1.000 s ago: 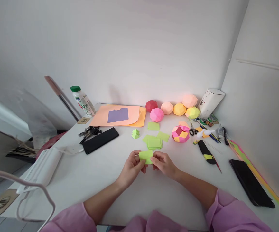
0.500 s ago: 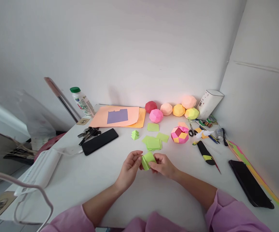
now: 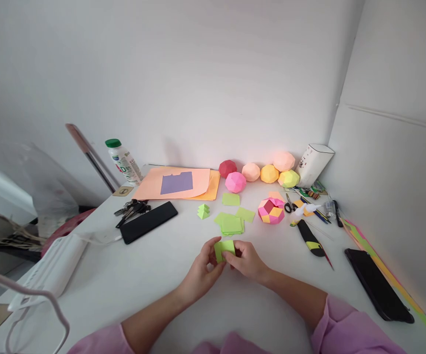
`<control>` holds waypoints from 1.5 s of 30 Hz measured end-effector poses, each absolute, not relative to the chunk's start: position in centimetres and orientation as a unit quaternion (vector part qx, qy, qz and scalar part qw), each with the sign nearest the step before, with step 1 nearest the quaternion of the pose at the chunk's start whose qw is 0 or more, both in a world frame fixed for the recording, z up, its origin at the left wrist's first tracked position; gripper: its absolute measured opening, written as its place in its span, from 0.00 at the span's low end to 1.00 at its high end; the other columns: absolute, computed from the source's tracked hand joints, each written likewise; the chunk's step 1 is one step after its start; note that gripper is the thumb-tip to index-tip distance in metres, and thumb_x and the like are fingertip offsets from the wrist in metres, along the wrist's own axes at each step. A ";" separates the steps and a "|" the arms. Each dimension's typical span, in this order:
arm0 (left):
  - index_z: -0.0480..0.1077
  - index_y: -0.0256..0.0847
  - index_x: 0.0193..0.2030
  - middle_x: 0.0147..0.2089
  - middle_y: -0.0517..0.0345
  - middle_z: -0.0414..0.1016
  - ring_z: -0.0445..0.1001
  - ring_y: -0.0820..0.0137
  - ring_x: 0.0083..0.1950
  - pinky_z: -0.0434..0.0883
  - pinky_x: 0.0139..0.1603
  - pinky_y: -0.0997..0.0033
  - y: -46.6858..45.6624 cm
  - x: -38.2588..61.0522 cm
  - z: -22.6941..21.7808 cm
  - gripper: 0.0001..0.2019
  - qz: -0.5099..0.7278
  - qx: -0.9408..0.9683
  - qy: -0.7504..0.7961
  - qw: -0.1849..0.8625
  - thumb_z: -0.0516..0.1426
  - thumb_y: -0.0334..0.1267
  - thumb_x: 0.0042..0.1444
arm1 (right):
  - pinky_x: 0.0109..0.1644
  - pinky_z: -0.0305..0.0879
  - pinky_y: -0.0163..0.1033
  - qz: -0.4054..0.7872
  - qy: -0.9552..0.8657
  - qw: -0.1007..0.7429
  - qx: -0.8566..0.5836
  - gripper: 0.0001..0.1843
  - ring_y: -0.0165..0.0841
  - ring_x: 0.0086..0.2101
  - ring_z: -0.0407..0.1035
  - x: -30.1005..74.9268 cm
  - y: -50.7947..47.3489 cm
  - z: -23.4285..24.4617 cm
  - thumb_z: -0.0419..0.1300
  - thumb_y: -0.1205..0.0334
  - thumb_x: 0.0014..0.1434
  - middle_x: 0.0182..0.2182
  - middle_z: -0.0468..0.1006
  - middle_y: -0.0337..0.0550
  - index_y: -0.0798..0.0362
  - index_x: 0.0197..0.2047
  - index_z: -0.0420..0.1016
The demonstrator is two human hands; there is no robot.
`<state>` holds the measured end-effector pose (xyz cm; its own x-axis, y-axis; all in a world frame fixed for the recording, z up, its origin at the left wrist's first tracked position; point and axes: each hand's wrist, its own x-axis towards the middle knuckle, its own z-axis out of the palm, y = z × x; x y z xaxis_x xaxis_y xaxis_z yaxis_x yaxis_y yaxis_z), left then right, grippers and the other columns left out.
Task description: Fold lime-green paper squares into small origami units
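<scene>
A small light-green paper square (image 3: pixel 224 249) is pinched between my left hand (image 3: pixel 203 271) and my right hand (image 3: pixel 248 261), just above the white table (image 3: pixel 154 265). Both hands have their fingers closed on its lower edges. Right behind the hands lies a stack of green paper squares (image 3: pixel 231 223), with single green sheets (image 3: pixel 231 199) beyond it. A small folded green piece (image 3: pixel 203 211) stands to the left of the stack. A pink-and-orange paper ball (image 3: pixel 270 211), unfinished with an open top, sits to the right of the stack.
Several paper balls (image 3: pixel 251 172) line the back wall beside a white box (image 3: pixel 313 164). Orange sheets (image 3: pixel 176 183), a bottle (image 3: pixel 123 161), keys (image 3: pixel 129 208) and a black phone (image 3: pixel 148 222) lie left. Scissors (image 3: pixel 289 204), a cutter (image 3: pixel 310 239), pens and a second phone (image 3: pixel 378 285) lie right.
The green square was held flat, then bent into a fold, and is now held flatter and upright between both hands. The camera has tilted slightly, shifting the scene down.
</scene>
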<state>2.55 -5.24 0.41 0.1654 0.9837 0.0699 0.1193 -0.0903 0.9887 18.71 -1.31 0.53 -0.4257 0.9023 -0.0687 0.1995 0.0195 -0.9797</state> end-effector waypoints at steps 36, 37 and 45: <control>0.66 0.38 0.31 0.21 0.61 0.69 0.67 0.72 0.23 0.64 0.27 0.73 -4.5 1.6 1.7 0.16 0.456 0.465 0.490 0.580 0.56 0.51 0.53 | 0.26 0.61 0.32 0.571 -0.659 0.304 -0.384 0.25 0.27 0.22 0.63 18.5 -1.9 1.8 0.49 0.45 0.60 0.22 0.69 0.40 0.58 0.25 0.69; 0.66 0.38 0.31 0.20 0.61 0.70 0.66 0.72 0.22 0.64 0.27 0.73 -4.4 1.6 1.8 0.16 0.455 0.455 0.492 0.586 0.56 0.51 0.53 | 0.26 0.61 0.32 0.558 -0.669 0.314 -0.378 0.22 0.27 0.23 0.63 18.5 -1.9 1.8 0.50 0.46 0.60 0.22 0.69 0.40 0.58 0.30 0.71; 0.66 0.38 0.29 0.15 0.67 0.65 0.60 0.78 0.16 0.58 0.21 0.77 -4.2 1.3 2.6 0.15 0.463 0.430 0.501 0.592 0.59 0.50 0.50 | 0.32 0.67 0.35 0.460 -0.740 0.395 -0.292 0.16 0.26 0.25 0.67 19.2 -1.4 1.7 0.61 0.58 0.54 0.37 0.72 0.45 0.53 0.46 0.72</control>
<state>1.28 -4.23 2.63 0.0708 0.9782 -0.1950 -0.1177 0.2023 0.9722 19.18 -1.42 1.70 -0.5180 0.7952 0.3151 0.0689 0.4059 -0.9113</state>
